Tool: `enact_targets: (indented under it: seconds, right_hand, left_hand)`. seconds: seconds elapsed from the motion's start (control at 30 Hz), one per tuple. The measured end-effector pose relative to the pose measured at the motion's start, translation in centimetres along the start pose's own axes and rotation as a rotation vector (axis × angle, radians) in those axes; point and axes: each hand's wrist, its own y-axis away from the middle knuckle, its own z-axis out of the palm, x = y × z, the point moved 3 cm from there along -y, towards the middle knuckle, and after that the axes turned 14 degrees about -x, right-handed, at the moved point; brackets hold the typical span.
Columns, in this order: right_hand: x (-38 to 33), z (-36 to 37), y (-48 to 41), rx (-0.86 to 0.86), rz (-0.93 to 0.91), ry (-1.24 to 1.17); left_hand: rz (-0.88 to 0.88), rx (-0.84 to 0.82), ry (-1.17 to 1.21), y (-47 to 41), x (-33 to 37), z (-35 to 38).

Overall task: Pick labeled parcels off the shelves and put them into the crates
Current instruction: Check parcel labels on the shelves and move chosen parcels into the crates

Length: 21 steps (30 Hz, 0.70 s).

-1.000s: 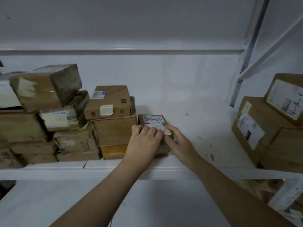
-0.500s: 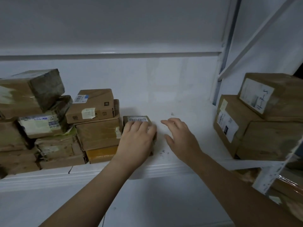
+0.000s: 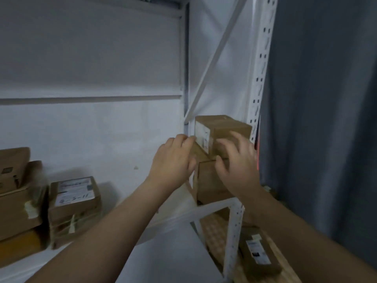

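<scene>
Brown cardboard parcel with a white label (image 3: 225,127) tops another brown box (image 3: 208,184). The left hand (image 3: 173,160) and right hand (image 3: 238,166) flank it, fingers spread and loosely bent, clasping nothing.

The middle of the shelf (image 3: 126,201) is bare from the labelled parcel (image 3: 74,193) on the left to the two stacked boxes at the right end, so a hand can pass there with wide room. The top box (image 3: 222,127) sits on the lower box (image 3: 208,184), close to the perforated upright (image 3: 260,78). The gap on that side looks very narrow, though the blur makes this unsure. A diagonal brace (image 3: 216,54) crosses behind them. Above the top box the space is open.
</scene>
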Motion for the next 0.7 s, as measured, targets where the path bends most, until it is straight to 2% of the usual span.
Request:
enact_targets:
  seconds: [0.1, 0.17, 0.3, 0.43, 0.53, 0.7]
  right_hand:
    - [3.2, -2.2, -1.5, -0.115, 0.205, -0.041]
    - [4.7, -2.9, -2.7, -0.221, 0.279, -0.122]
    - [6.3, -2.0, -4.0, -0.351, 0.257, -0.232]
    - [6.3, -1.3, -4.8, -0.302, 0.269, -0.268]
    - [5.5, -0.8, -6.0, -0.283, 0.323, -0.145]
    - [3.9, 0.1, -8.3, -0.312, 0.441, 0.077]
  left_hand:
    - [-0.041, -0.104, 0.252, -3.8, 1.8, 1.3]
    - [-0.082, -0.183, 0.392, -5.8, 2.3, 2.5]
    - [-0.085, -0.217, 0.638, -6.7, 3.0, 4.2]
    - [-0.097, -0.17, 0.917, -6.7, 3.2, 4.5]
    - [-0.143, -0.147, 1.112, -7.0, 2.6, 4.8]
    - [-0.334, -0.189, 1.254, -6.4, 0.6, 6.4]
